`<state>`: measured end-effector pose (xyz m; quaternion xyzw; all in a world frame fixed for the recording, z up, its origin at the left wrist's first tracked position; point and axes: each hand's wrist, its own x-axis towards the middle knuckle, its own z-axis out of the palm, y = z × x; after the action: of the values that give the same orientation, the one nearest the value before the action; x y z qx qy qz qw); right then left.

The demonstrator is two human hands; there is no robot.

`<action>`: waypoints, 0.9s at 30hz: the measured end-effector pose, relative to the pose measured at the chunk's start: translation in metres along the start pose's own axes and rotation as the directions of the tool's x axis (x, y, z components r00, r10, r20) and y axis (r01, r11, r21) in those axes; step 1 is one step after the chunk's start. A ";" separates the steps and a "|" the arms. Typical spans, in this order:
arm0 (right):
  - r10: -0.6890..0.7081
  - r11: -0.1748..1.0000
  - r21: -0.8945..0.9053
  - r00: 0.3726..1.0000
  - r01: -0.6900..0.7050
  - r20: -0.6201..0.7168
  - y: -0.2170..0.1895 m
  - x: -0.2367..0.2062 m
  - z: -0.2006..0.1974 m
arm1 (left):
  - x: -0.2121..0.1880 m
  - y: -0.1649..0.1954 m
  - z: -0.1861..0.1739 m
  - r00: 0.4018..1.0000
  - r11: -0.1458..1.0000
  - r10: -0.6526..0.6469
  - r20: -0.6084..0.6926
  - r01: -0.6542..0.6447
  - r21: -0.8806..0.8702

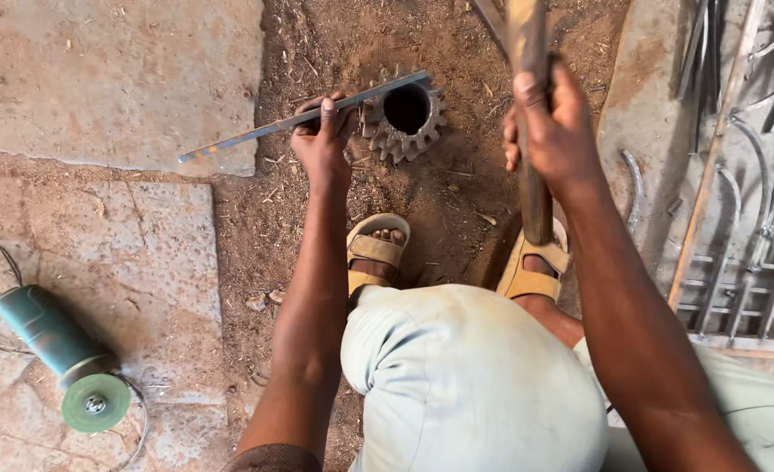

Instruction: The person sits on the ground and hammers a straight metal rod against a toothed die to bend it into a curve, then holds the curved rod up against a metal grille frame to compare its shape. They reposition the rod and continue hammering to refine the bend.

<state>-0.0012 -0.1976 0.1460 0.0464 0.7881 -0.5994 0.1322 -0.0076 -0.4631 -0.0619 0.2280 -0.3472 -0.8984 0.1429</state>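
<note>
Bare dirt ground (317,227) scattered with wood chips and straw fills the middle of the view, with flat stone slabs (116,79) from 8 to 11 o'clock. At 12 o'clock a rusty gear (404,114) lies flat in the dirt, its rim ringed with worn teeth and a round dark bore open in its centre. A thin flat metal strip (304,116), grey with bluish patches, rests slanted across the gear's upper edge and runs out toward 10 o'clock over the slab. The left hand (321,140) is closed around this strip just beside the gear, thumb on top. The right hand (553,122), at 1 o'clock, is wrapped firmly around a worn wooden handle (531,175) that stands nearly upright, its lower end coming down near the right foot. 2 feet in tan sandals (376,253) are planted below the gear, knees in pale trousers beneath. A green angle grinder (59,354) lies on the stone at 8 o'clock. Curved metal scrollwork (745,245) sits at 3 o'clock.
</note>
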 end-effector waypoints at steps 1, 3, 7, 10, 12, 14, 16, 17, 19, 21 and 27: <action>-0.160 0.987 0.012 0.987 0.160 0.023 -0.003 0.000 0.006 | 0.001 0.000 0.001 1.000 1.000 -0.011 -0.020 0.011 -0.003; -0.258 0.962 0.078 0.963 0.263 -0.072 0.006 0.005 0.027 | 0.003 0.001 0.005 0.998 1.000 -0.022 -0.064 0.021 -0.004; 0.140 0.990 0.003 0.988 -0.141 0.063 0.050 0.029 0.044 | 0.008 0.009 0.012 0.976 0.996 -0.079 -0.203 0.087 0.033; 0.502 0.797 0.215 0.817 -0.564 0.284 0.069 0.044 0.028 | 0.007 0.013 0.014 0.980 0.999 -0.036 -0.196 0.042 0.026; 0.480 0.797 0.234 0.819 -0.556 0.313 0.063 0.043 0.011 | 0.003 0.011 0.013 0.970 0.997 -0.046 -0.238 0.058 0.046; 0.356 0.764 0.413 0.857 -0.496 0.371 0.044 0.033 0.000 | -0.001 0.008 0.013 0.971 0.997 -0.051 -0.232 0.037 -0.062; 0.258 0.847 0.399 0.928 -0.350 0.267 0.020 0.018 -0.002 | -0.003 0.004 0.015 0.969 0.995 -0.064 -0.237 0.045 -0.085; 0.200 0.933 0.271 0.967 -0.237 0.157 0.010 0.011 0.001 | -0.003 0.003 0.016 0.966 0.997 -0.066 -0.250 0.054 -0.054; 0.045 0.998 0.034 0.999 -0.045 0.001 -0.004 -0.001 0.014 | -0.004 0.003 0.018 0.964 0.998 -0.058 -0.258 0.055 -0.021; -0.131 0.982 -0.149 0.988 0.117 -0.086 -0.005 -0.007 0.033 | -0.003 0.004 0.019 0.969 0.999 -0.030 -0.245 0.026 -0.018; 0.400 0.902 -0.186 0.916 -0.390 0.017 0.025 0.006 0.057 | -0.002 0.012 0.015 0.984 0.999 0.048 -0.173 -0.049 -0.001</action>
<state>0.0072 -0.2456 0.1067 0.1764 0.8090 -0.4880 0.2762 -0.0125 -0.4627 -0.0434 0.2962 -0.3365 -0.8723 0.1951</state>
